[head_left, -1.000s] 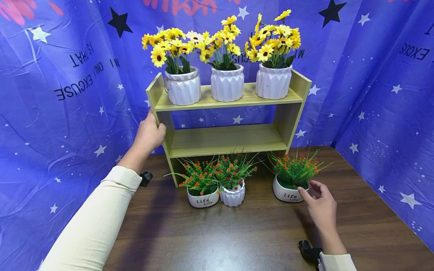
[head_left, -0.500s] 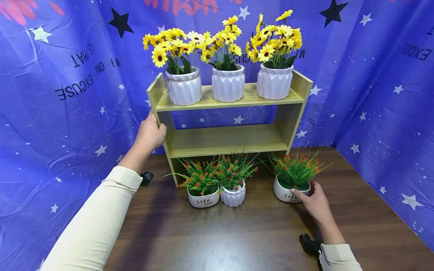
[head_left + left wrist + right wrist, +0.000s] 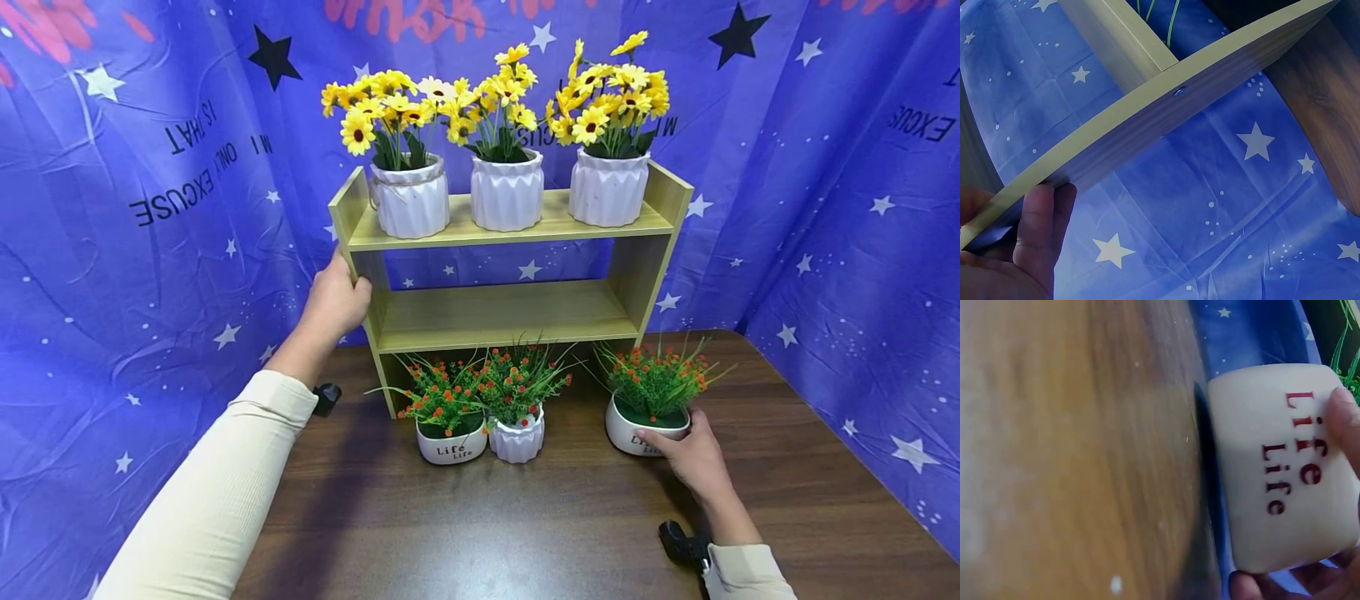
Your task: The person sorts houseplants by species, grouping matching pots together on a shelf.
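My left hand [image 3: 335,300] grips the left side panel of a light wooden shelf [image 3: 510,312]; the left wrist view shows fingers on one face of the panel [image 3: 1129,131] and the thumb on the other. At the right, my right hand [image 3: 693,458] holds a white oval flowerpot [image 3: 626,431] of red-flowered grass, thumb on the front, fingers round the side. In the right wrist view the pot [image 3: 1260,531] reads "Life Life" in red. A matching oval pot [image 3: 452,450] and a fluted white pot [image 3: 517,442], both with red flowers, stand side by side at the shelf's foot.
Three white pots of yellow daisies, the left one [image 3: 412,204], the middle one [image 3: 507,196] and the right one [image 3: 609,192], stand on the top board. The shelf rests on a dark wooden table [image 3: 465,533]. A blue starry curtain [image 3: 840,250] hangs behind and at both sides.
My right hand has shifted left along the oval pot, its thumb now further across the front lettering. The left hand keeps its grip on the shelf. The head view has tilted slightly.
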{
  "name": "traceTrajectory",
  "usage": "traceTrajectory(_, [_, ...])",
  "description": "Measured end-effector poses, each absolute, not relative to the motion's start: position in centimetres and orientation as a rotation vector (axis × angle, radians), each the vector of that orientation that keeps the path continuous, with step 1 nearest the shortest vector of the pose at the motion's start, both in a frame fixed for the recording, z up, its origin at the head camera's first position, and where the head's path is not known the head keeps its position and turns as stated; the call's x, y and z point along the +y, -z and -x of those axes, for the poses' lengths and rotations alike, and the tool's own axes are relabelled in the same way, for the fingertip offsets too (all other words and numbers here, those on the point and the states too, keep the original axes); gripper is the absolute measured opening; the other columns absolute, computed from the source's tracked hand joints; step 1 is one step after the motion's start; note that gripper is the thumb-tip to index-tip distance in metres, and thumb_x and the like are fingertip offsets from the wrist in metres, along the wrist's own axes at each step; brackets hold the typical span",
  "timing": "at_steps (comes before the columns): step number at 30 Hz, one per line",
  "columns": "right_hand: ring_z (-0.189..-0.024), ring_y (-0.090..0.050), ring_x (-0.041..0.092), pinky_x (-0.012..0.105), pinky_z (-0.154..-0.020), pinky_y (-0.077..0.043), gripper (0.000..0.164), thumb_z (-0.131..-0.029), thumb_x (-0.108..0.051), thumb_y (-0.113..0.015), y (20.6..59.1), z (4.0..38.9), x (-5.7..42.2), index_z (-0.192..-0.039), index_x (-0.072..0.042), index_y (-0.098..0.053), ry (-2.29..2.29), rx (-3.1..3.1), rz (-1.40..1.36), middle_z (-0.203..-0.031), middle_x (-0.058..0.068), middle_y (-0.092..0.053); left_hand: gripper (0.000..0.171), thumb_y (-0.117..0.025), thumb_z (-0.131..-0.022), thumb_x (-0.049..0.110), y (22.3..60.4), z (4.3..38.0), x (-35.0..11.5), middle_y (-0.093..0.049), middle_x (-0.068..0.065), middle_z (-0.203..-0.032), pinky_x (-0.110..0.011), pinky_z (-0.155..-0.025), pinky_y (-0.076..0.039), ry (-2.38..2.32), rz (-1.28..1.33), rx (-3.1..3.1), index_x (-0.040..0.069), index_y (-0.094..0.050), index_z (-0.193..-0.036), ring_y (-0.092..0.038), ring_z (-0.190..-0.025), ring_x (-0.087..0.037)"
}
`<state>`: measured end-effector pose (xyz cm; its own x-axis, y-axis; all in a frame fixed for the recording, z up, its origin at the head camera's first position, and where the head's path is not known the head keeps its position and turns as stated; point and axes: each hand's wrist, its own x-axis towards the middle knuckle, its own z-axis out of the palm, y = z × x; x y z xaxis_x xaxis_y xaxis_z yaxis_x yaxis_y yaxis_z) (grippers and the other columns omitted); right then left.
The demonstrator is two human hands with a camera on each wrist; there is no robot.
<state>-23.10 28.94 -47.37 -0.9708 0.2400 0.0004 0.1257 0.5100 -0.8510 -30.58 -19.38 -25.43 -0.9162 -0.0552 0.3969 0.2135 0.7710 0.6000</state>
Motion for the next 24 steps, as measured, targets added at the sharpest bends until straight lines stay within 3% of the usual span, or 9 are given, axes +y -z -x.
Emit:
traceTrajectory(8, [-0.128, -0.041, 0.048, 0.057, -0.101, -0.036, 0.103, -0.081, -0.038, -0.082, 45.2, 21.3, 28.5, -0.150, 0.008, -0.021, -1.344, -2.532, 0.278, -0.140, 0.036, -0.042, 0.048, -0.044, -0.093, 0.009, 25.5, 30.7, -19.5, -0.059, -0.034, -0.121, -0.059, -0.096, -0.043, 0.937, 0.116, -2.574, 0.000, -0.037, -0.140, -0.057, -0.113, -0.049])
traceTrajectory(11, [-0.117, -0.052, 0.039, 0.036, -0.090, -0.046, 0.097, -0.081, -0.034, -0.083, 43.8, 21.0, 28.1, -0.149, 0.006, -0.026, -1.305, -2.474, 0.222, -0.132, 0.033, -0.049, 0.048, -0.044, -0.093, 0.009, 25.5, 30.7, -19.5, -0.059, -0.034, -0.121, -0.058, -0.096, -0.043, 0.937, 0.114, -2.576, 0.000, -0.037, -0.140, -0.057, -0.113, -0.049])
traceTrajectory(15, [-0.098, -0.057, 0.011, 0.011, -0.068, -0.046, 0.089, -0.081, -0.025, -0.084, 41.4, 20.9, 27.3, -0.146, 0.005, -0.030, -1.306, -2.374, 0.134, -0.124, 0.028, -0.056, 0.049, -0.044, -0.094, 0.009, 25.5, 30.7, -19.5, -0.059, -0.034, -0.122, -0.058, -0.096, -0.043, 0.942, 0.111, -2.578, 0.001, -0.037, -0.142, -0.057, -0.114, -0.048])
traceTrajectory(19, [-0.095, -0.055, -0.004, 0.010, -0.071, -0.049, 0.085, -0.080, -0.014, -0.084, 38.8, 21.4, 25.9, -0.143, 0.002, -0.030, -1.389, -2.239, 0.045, -0.125, 0.021, -0.055, 0.049, -0.044, -0.094, 0.009, 25.4, 30.7, -19.5, -0.059, -0.034, -0.122, -0.058, -0.097, -0.043, 0.942, 0.118, -2.575, 0.001, -0.037, -0.141, -0.057, -0.114, -0.048])
traceTrajectory(24, [-0.105, -0.056, 0.003, 0.011, -0.076, -0.049, 0.083, -0.080, -0.013, -0.084, 36.0, 22.8, 23.9, -0.141, -0.001, -0.029, -1.463, -2.158, -0.055, -0.128, 0.017, -0.054, 0.049, -0.044, -0.094, 0.009, 25.4, 30.6, -19.4, -0.059, -0.034, -0.120, -0.058, -0.096, -0.043, 0.942, 0.116, -2.574, 0.001, -0.037, -0.142, -0.057, -0.113, -0.049])
